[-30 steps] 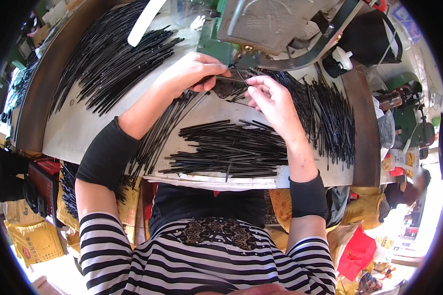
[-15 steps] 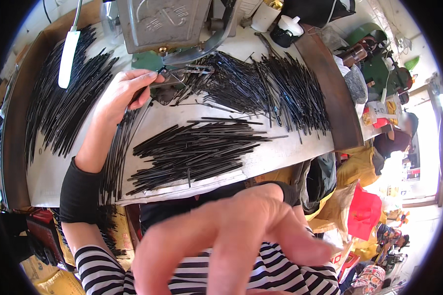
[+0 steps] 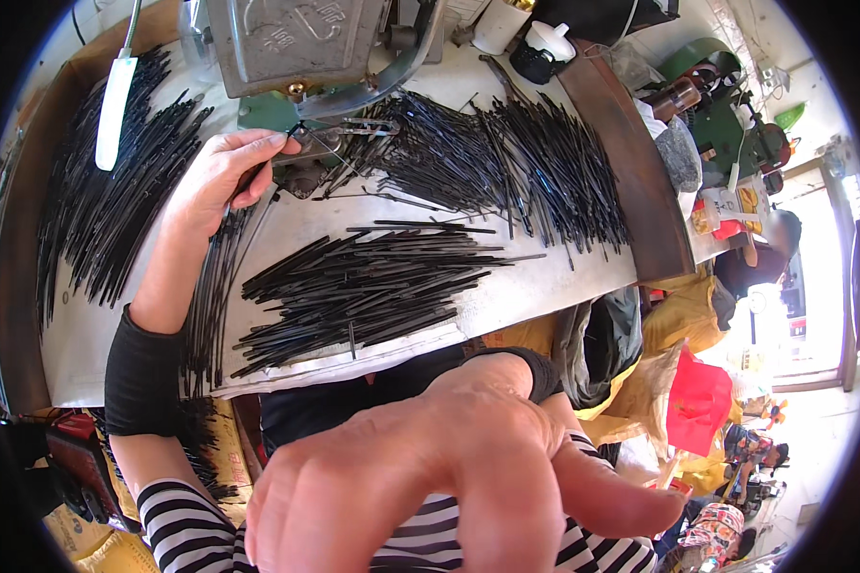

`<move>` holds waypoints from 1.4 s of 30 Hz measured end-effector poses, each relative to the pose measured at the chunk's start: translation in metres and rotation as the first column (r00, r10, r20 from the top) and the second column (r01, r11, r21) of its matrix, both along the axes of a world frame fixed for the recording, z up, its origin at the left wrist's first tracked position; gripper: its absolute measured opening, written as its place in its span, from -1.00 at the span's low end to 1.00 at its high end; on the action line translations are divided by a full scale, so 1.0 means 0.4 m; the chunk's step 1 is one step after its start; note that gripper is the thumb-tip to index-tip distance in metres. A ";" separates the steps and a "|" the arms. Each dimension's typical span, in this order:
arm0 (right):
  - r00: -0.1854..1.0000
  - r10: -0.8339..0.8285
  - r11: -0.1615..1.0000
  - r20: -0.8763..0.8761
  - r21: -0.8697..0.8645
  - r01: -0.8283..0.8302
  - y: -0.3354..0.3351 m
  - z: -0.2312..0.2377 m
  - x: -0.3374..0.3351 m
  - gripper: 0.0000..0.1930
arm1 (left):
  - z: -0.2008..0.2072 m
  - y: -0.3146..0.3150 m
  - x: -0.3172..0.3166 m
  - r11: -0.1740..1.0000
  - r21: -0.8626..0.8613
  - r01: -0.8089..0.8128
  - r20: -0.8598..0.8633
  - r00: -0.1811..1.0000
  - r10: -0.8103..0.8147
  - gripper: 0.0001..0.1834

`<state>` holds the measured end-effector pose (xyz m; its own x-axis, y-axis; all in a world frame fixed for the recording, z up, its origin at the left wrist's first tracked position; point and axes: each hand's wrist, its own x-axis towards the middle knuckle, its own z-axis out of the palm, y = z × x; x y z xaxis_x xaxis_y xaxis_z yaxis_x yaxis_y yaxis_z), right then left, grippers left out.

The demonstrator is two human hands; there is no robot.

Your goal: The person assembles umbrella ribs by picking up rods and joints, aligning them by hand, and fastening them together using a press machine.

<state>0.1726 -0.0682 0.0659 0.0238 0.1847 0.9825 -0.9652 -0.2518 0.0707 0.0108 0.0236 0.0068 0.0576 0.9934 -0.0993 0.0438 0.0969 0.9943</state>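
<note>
Beneath the grey metal machine head (image 3: 291, 43), my left hand (image 3: 222, 177) is closed, thumb and forefinger pinching a thin black strip (image 3: 247, 181). Its fingertips are at the small metal parts by the machine's green base (image 3: 263, 113). My right hand (image 3: 420, 468) is very large in the foreground, raised close to the camera. Its thumb stands apart and its bent fingers hang downward, with nothing visible in them. A pile of straight black strips (image 3: 363, 286) lies on the table between me and the machine. More bundled black strips (image 3: 210, 296) run beneath my left forearm.
Long black strips (image 3: 115, 191) fill the table's left side; further heaps (image 3: 554, 172) lie to the right. A wooden rim (image 3: 621, 143) borders the white tabletop (image 3: 564, 286). A lidded black-and-white cup (image 3: 543, 53) stands at the back. Another person (image 3: 769, 258) is far right.
My right hand's fingers have curled in more, its thumb still stretched out to the right. The whole scene has shifted slightly left in the view. My left hand keeps its pinch at the machine.
</note>
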 end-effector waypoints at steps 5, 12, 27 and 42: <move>0.774 0.076 0.978 0.629 0.104 -0.181 0.037 0.006 0.123 -0.43 | -0.001 0.002 0.002 1.000 0.006 0.012 0.007 1.000 -0.012 -0.63; 0.658 0.158 0.982 0.736 -0.049 -0.181 0.015 0.033 0.123 -0.49 | 0.003 -0.004 0.008 1.000 -0.015 -0.009 0.001 1.000 0.009 -0.63; 0.422 -0.063 0.970 0.905 -0.044 0.239 0.093 -0.029 0.140 -0.84 | 0.007 -0.015 0.032 0.998 0.045 0.034 -0.039 0.999 -0.033 -0.66; 0.031 0.079 0.672 0.996 -0.076 0.737 0.245 -0.155 0.161 -0.63 | 0.034 -0.062 0.083 0.984 0.112 0.141 -0.138 0.983 -0.125 -0.68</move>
